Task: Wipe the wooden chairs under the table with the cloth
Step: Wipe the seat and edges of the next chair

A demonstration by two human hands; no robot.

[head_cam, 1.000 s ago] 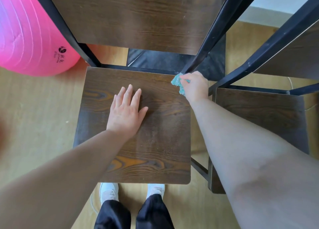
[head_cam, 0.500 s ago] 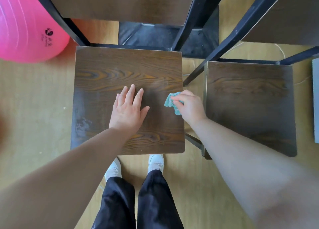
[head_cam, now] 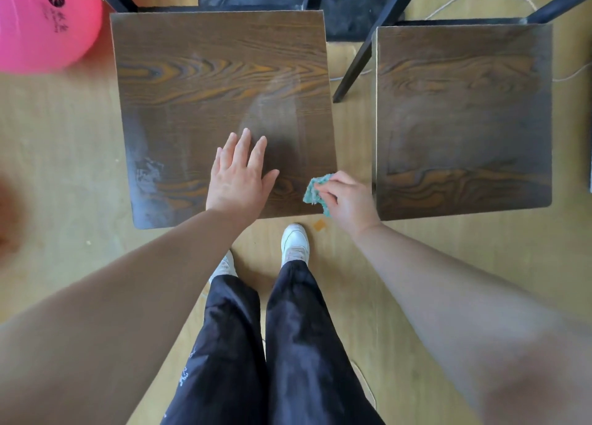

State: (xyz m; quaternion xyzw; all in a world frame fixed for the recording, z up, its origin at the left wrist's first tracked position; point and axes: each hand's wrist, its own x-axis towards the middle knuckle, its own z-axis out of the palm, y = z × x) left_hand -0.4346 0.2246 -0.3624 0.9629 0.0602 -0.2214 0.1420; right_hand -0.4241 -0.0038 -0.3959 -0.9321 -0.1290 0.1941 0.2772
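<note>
Head view: on the chair seat [head_cam: 208, 72] your left hand [head_cam: 238, 175] lies flat, fingers straight; at its near right corner your right hand [head_cam: 349, 200] pinches the cloth [head_cam: 315, 192]; pale smears remain along its left edge; second chair [head_cam: 464, 120], right of it, probably still unwiped.

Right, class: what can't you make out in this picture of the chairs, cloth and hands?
Head view:
1. Cloth: mostly hidden in the right hand.
2. Left chair: front legs hidden under its seat; left hand covers a patch.
3. Ball: cut off by the left edge; its print too small to read.
</note>
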